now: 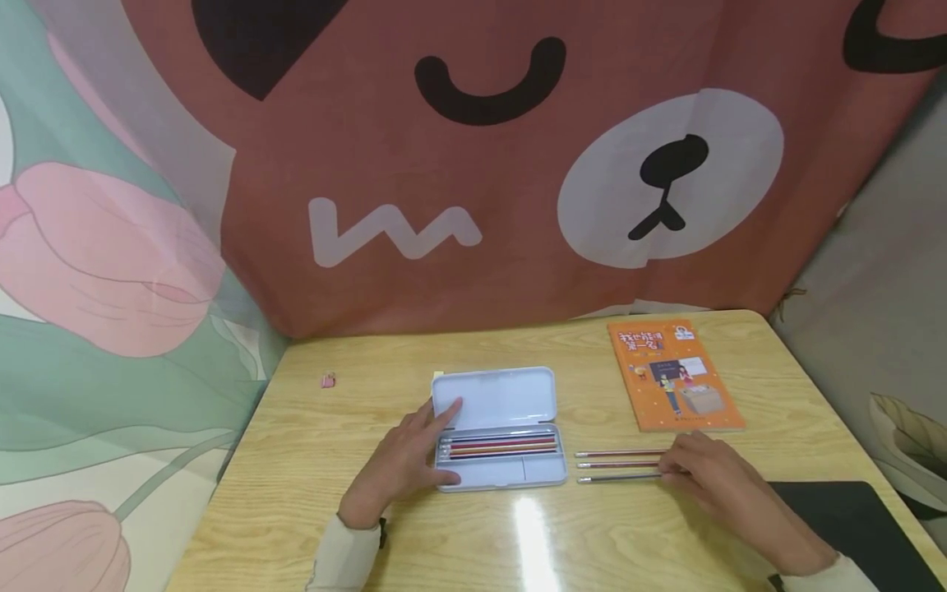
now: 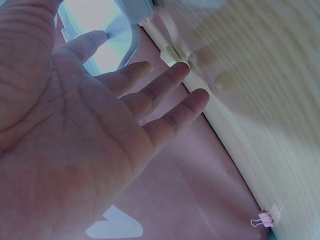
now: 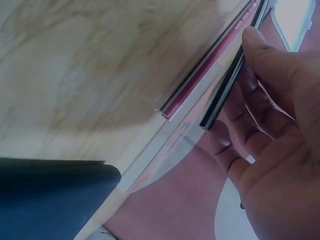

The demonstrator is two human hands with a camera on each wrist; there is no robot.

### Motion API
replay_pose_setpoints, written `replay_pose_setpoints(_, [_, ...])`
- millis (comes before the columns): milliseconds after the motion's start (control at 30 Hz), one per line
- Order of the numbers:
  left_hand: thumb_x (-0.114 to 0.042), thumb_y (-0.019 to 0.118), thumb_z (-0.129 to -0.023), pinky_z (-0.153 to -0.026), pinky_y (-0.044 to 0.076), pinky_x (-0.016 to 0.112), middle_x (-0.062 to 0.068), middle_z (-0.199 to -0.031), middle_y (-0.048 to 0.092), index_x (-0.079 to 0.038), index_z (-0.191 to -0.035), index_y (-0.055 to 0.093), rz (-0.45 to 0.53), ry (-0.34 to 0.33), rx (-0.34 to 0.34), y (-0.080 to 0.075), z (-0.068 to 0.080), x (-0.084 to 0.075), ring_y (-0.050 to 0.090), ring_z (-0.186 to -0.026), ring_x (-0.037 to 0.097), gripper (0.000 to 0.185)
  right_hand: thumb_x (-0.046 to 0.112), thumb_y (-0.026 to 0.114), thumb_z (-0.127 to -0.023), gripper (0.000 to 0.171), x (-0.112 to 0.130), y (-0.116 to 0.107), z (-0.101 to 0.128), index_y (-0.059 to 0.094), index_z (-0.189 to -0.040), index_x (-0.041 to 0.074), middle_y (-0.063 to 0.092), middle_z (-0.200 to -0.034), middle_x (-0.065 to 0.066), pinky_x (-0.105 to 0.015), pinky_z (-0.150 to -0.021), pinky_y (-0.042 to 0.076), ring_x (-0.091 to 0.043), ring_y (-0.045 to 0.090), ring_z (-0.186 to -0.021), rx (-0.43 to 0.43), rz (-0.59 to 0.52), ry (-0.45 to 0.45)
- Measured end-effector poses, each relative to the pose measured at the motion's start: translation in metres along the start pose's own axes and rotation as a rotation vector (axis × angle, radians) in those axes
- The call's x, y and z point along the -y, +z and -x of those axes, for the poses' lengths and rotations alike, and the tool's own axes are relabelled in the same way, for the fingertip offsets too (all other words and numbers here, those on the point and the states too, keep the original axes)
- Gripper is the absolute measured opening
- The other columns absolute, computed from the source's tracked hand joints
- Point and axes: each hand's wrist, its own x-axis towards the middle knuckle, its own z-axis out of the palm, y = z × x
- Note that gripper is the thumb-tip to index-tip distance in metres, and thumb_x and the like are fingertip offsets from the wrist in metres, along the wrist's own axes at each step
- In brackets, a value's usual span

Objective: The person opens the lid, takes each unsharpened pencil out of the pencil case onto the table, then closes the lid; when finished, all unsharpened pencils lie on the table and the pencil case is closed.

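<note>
A white pencil case lies with its lid raised; several pencils fill its rear compartment. My left hand rests at the case's left side, index finger against the lid and thumb at the front compartment. Its fingers look extended in the left wrist view. Right of the case, two reddish pencils and a dark pencil lie roughly parallel. My right hand is at their right ends, pinching the dark pencil between thumb and fingers. A reddish pencil lies beside it, apart from the thumb.
An orange book lies at the back right of the wooden table. A black mat covers the front right corner. A small pink binder clip sits at the back left. Behind the table hangs a printed cloth.
</note>
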Motion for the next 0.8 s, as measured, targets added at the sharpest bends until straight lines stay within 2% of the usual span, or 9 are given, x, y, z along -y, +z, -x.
replay_pose_setpoints(400, [-0.039,0.097,-0.086,-0.124,0.041,0.064,0.019,-0.182,0.026,-0.03,-0.176,0.03,-0.002,-0.009,0.004,0.001,0.0,0.0013,0.043,-0.156,0.045,0.113,0.018,0.097,-0.083,0.03,0.0033,0.0024,0.0025,0.076,-0.091,0.038,0.062,-0.092,0.027,-0.03,-0.074,0.048,0.003,0.052,-0.088,0.135,0.08,0.119])
replay_pose_setpoints(800, [-0.039,0.097,-0.086,-0.125,0.04,0.064,0.019,-0.181,0.028,-0.031,-0.176,0.03,-0.003,-0.015,0.005,0.0002,-0.0001,0.0007,0.043,-0.156,0.044,0.113,0.016,0.097,-0.084,0.03,0.0023,0.0013,-0.0017,0.078,-0.095,0.036,0.062,-0.094,0.026,-0.029,-0.073,0.048,0.001,0.053,-0.088,0.164,0.088,0.119])
